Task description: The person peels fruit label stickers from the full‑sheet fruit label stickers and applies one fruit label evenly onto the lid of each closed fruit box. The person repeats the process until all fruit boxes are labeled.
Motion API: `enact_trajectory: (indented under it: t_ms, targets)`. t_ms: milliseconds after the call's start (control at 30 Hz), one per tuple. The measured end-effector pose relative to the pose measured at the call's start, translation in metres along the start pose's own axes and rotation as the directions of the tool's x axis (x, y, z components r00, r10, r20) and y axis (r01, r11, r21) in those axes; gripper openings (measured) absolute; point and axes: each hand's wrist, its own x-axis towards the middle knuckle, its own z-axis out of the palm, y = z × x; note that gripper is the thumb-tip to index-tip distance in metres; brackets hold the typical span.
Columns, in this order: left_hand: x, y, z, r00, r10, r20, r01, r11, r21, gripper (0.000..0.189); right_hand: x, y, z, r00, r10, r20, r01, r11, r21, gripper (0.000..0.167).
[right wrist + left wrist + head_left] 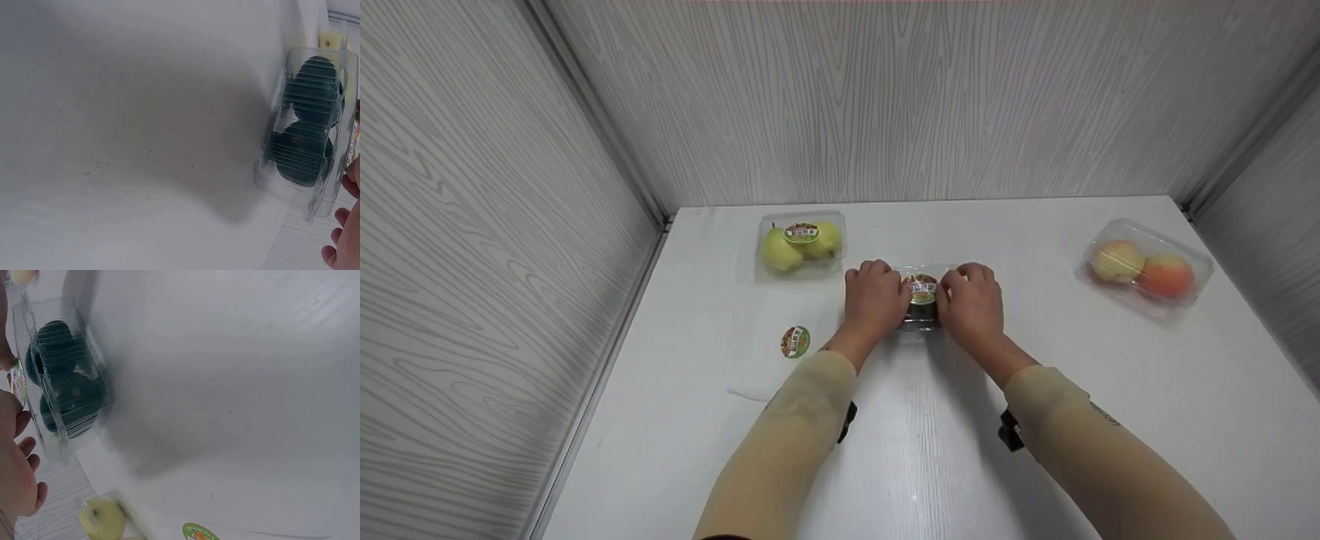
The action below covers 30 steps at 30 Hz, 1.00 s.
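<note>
A clear plastic fruit box (919, 324) with dark round fruit (73, 396) inside sits near the table's middle. An oval fruit sticker (921, 289) is at its lid, but whether it lies flat is unclear. My left hand (876, 298) holds the sticker's left edge with curled fingers. At the opposite edge, my right hand (971, 304) holds it in the same way. In both wrist views, the other fingers curl beside the lid without gripping the box's sides; the thumb contacts are partly hidden.
Left of the hands, a second oval sticker (795, 342) lies on a pale sheet on the white table (1110, 390). Behind it stands a stickered clear box (765, 274) of green-yellow pears. At the right, another clear box (1198, 264) holds two yellow-red fruits. Wood-grain panels (840, 105) surround the table.
</note>
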Motion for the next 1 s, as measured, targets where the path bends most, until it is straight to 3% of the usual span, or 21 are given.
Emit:
enact_trajectory:
  t_ms: [600,1000]
  targets:
    - [0.0015,0.0024,-0.0024,0.999,0.007,0.034,-0.009,0.998,0.058,0.035,0.0001,0.0001,0.0011,0.999,0.02,0.025,-0.019,0.999,-0.027,0.023]
    - [0.0036,0.0037,-0.0027,0.997,0.048,0.057,-0.056,0.988,0.141,0.032,0.0013,0.001,0.0022,1.0,0.011,0.02,-0.011,0.999,-0.046,0.022]
